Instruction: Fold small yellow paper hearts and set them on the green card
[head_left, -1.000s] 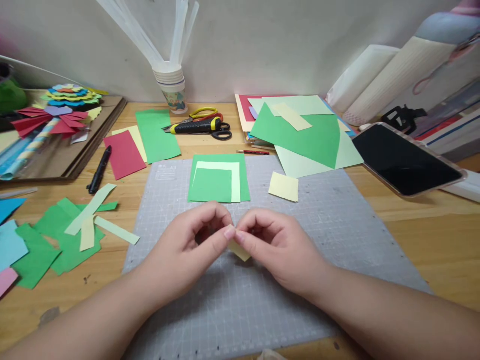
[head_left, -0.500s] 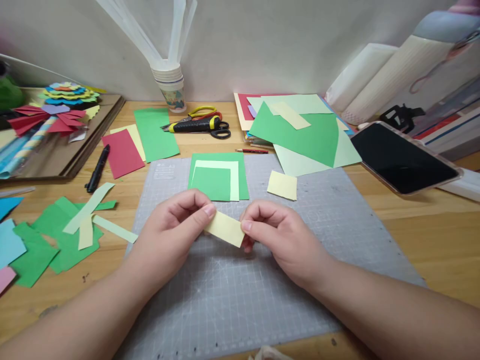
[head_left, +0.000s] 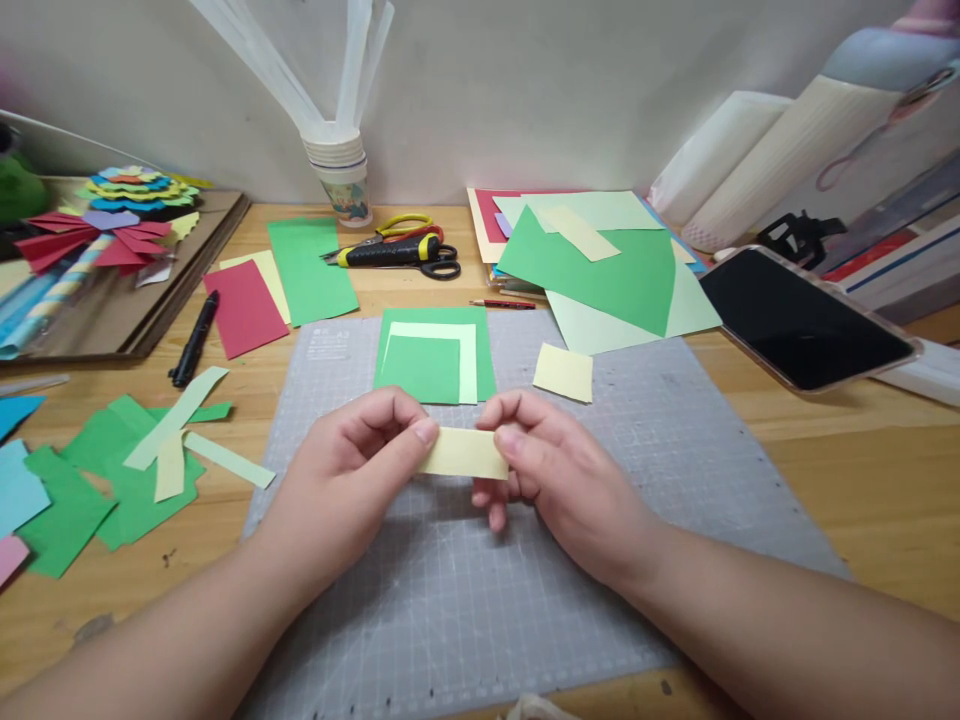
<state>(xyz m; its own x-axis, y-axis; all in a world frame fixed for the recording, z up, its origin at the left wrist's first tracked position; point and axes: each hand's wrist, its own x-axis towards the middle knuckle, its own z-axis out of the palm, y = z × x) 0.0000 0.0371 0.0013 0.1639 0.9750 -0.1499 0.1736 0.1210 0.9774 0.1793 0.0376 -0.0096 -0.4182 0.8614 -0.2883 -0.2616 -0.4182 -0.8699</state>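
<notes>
A small rectangle of pale yellow paper [head_left: 466, 453] is held level between my hands, above the grey cutting mat [head_left: 465, 600]. My left hand [head_left: 367, 455] pinches its left end between thumb and fingers. At the right end, my right hand [head_left: 559, 460] has thumb and forefinger closed on the paper, with lower fingers showing beneath it. Just beyond the hands, a green paper square [head_left: 424, 368] lies over a pale green sheet [head_left: 468, 365] on a larger green sheet [head_left: 484, 330]. A pale yellow paper square [head_left: 563, 373] rests to their right.
Green paper scraps [head_left: 75, 510] and a black pen [head_left: 195, 338] lie at left, near a red sheet [head_left: 247, 308]. Behind are a utility knife [head_left: 390, 250], scissors [head_left: 441, 263] and paper cups [head_left: 345, 180]. A paper stack [head_left: 600, 270] and a phone [head_left: 810, 318] stand right.
The yellow paper has turned from a slant to nearly level, its right end raised. My right hand has shifted slightly right, and its lower fingers have extended under the paper.
</notes>
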